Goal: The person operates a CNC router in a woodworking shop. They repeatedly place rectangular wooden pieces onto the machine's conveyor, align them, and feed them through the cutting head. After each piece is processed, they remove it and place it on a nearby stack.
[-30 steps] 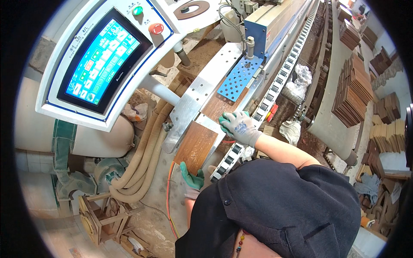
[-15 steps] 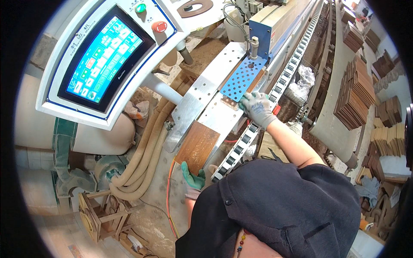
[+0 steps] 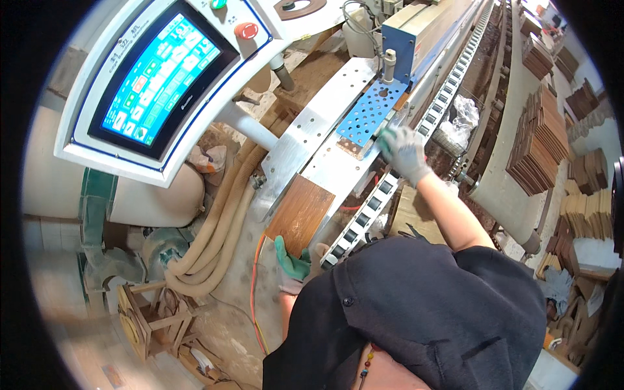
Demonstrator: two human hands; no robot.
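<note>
A brown wood-grain panel lies flat on the metal infeed table of a machine. My left hand, in a green-and-grey glove, holds the panel's near end, thumb and fingers at its edge. Farther along, my right hand, gloved alike, is beside the blue perforated plate; its fingers are blurred, and whether they touch anything is unclear. A sliver of another brown panel shows at the plate's right edge, mostly hidden.
A lit control screen with a red stop button stands at the upper left. A chain conveyor runs along the table's right side. Beige hoses hang at left. Stacked brown boards lie on a belt at right.
My right hand has moved slightly right, away from the blue plate's edge, and the brown panel there has slid farther in. The left hand stays at the near panel's end.
</note>
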